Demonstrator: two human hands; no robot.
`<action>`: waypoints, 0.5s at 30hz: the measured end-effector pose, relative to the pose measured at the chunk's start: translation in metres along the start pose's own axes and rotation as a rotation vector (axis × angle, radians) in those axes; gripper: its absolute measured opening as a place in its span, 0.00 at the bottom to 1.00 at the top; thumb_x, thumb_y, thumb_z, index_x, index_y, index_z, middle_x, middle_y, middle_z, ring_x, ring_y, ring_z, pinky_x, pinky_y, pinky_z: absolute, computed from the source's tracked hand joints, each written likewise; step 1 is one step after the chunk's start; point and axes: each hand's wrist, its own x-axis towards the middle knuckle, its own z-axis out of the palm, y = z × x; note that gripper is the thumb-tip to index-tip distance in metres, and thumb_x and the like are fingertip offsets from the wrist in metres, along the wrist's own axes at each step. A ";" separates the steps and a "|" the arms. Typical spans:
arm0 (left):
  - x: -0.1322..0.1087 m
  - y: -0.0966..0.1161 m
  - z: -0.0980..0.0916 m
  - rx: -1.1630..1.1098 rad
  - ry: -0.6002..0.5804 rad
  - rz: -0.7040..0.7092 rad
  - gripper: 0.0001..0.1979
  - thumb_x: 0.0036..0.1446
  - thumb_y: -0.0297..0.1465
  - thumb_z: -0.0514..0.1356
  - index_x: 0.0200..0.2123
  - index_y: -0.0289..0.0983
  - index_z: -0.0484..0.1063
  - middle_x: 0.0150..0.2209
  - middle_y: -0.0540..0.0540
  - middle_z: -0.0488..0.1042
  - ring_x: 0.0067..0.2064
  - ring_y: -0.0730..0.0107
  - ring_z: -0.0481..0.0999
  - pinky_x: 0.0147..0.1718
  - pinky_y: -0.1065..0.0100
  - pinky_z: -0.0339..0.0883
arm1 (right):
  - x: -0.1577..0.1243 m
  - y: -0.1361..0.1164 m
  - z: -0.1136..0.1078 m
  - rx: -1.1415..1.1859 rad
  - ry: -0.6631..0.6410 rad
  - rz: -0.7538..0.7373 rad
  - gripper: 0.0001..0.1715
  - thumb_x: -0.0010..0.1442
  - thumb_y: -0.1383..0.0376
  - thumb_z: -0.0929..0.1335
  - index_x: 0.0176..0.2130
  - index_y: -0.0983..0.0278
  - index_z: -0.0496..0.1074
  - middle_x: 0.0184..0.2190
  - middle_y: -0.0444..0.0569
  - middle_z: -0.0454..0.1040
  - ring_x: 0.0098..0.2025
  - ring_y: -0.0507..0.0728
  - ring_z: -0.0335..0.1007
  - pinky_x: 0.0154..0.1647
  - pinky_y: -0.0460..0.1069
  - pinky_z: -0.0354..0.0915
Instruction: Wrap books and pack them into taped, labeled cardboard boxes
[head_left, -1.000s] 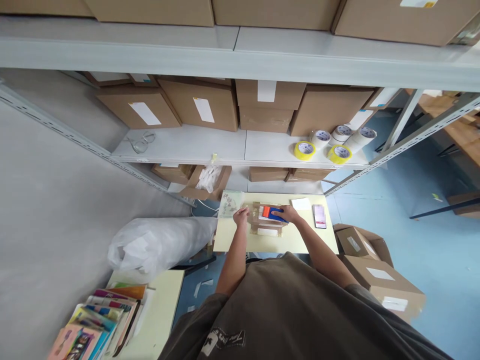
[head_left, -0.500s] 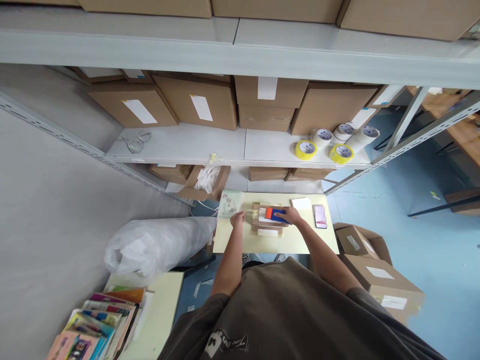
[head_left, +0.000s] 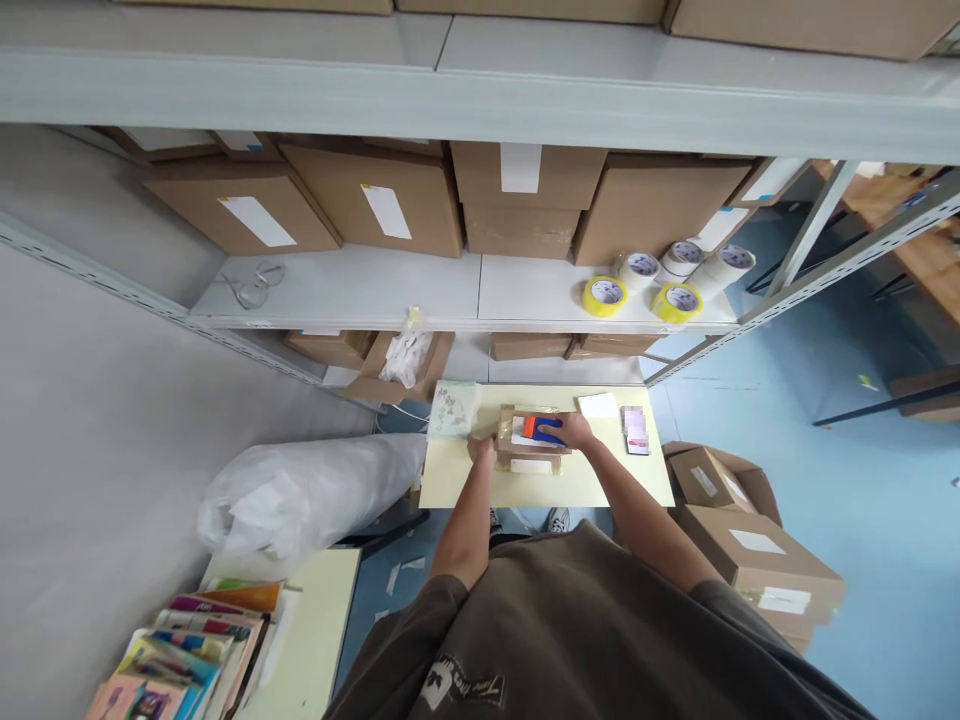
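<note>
On the small cream table a flat taped cardboard box (head_left: 529, 453) with white labels lies in front of me. My right hand (head_left: 576, 431) is closed round a blue and orange tape dispenser (head_left: 541, 430), which rests over the top of the box. At the box's left end is my left hand (head_left: 481, 449), its fingers curled against the side and partly hidden. Just beyond that hand lies a pale green printed sheet or bag (head_left: 453, 408).
A white paper (head_left: 598, 405) and a phone (head_left: 635, 430) lie to the right on the table (head_left: 615, 485). Tape rolls (head_left: 604, 292) and glasses (head_left: 253, 288) sit on the shelf above. A large plastic-wrapped bundle (head_left: 311, 490) is at left, cartons (head_left: 757, 560) at right.
My left hand has moved down and right, from a stretched strip of tape to the box's left end. My right hand still holds the dispenser over the box. The view has shifted slightly.
</note>
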 end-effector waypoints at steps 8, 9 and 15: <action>-0.012 0.013 0.025 0.378 -0.037 0.049 0.15 0.62 0.43 0.68 0.45 0.40 0.77 0.47 0.36 0.84 0.55 0.49 0.81 0.54 0.58 0.69 | -0.001 -0.009 -0.009 -0.015 -0.065 -0.061 0.40 0.62 0.33 0.70 0.55 0.59 0.83 0.48 0.58 0.84 0.50 0.66 0.80 0.43 0.50 0.69; -0.014 0.011 0.028 0.407 -0.041 0.057 0.17 0.63 0.45 0.68 0.47 0.40 0.77 0.48 0.35 0.83 0.55 0.48 0.81 0.55 0.57 0.69 | -0.001 -0.008 -0.010 -0.003 -0.079 -0.073 0.41 0.61 0.32 0.70 0.54 0.59 0.83 0.48 0.58 0.84 0.50 0.66 0.80 0.43 0.50 0.69; -0.018 0.002 0.035 0.515 0.009 0.120 0.19 0.68 0.45 0.62 0.53 0.39 0.78 0.51 0.33 0.83 0.57 0.46 0.81 0.56 0.56 0.69 | -0.001 0.024 -0.020 0.059 -0.068 -0.094 0.35 0.60 0.34 0.73 0.48 0.58 0.84 0.45 0.55 0.85 0.47 0.64 0.81 0.41 0.49 0.68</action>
